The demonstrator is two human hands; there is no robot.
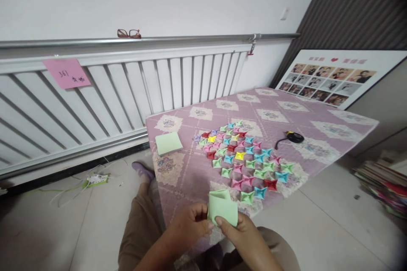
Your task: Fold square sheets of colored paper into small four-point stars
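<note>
The table [318, 112] is the landmark. Its centre is taken up by a packed field of folded stars [243, 159], reaching almost to the near edge; no passage through it without touching pieces. Left of the field lies a green pad [168, 142], with a bare strip between pad and field. Right of the field sits a black tape [294, 137], well apart from it; cloth between is open. The far half of the table is bare up to the photo board [337, 78] leaning at its far right corner.

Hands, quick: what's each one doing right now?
Left hand: closed, pinching the left edge of the light green paper.
Right hand: closed on the same paper, thumb on top at its lower edge.
</note>
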